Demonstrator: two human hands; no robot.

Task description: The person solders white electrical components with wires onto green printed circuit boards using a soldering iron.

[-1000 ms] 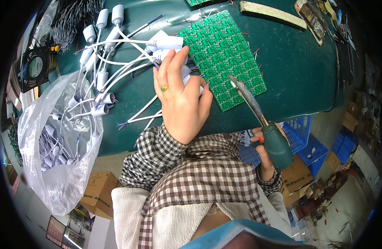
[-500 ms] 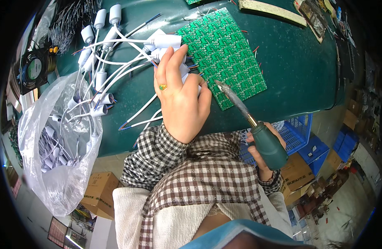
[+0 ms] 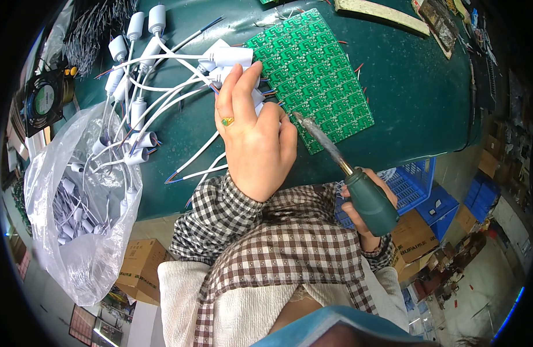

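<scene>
My right hand (image 3: 364,205) grips the dark green handle of a soldering iron (image 3: 321,141). Its tip is over the near left edge of a green circuit board panel (image 3: 310,75), close to my left fingers. My left hand (image 3: 252,133), with a ring on one finger, is closed at that same edge, thumb and index finger drawn together. A white cylindrical connector (image 3: 259,99) shows partly under it; most of it is hidden. Beside my outstretched fingertips, another white connector (image 3: 233,56) lies against the board, and thin coloured wires reach the board's edge.
White corded connectors (image 3: 138,113) lie heaped on the green tabletop (image 3: 417,104) at the left. A clear plastic bag (image 3: 87,260) of them hangs beside it. A small fan (image 3: 45,98) stands far left; a pale curved strip (image 3: 382,16) lies at the back. Blue crates (image 3: 414,185) stand below the table.
The soldering iron and my right hand have shifted slightly left, bringing the tip nearer my left fingers. My left hand stays nearly in place.
</scene>
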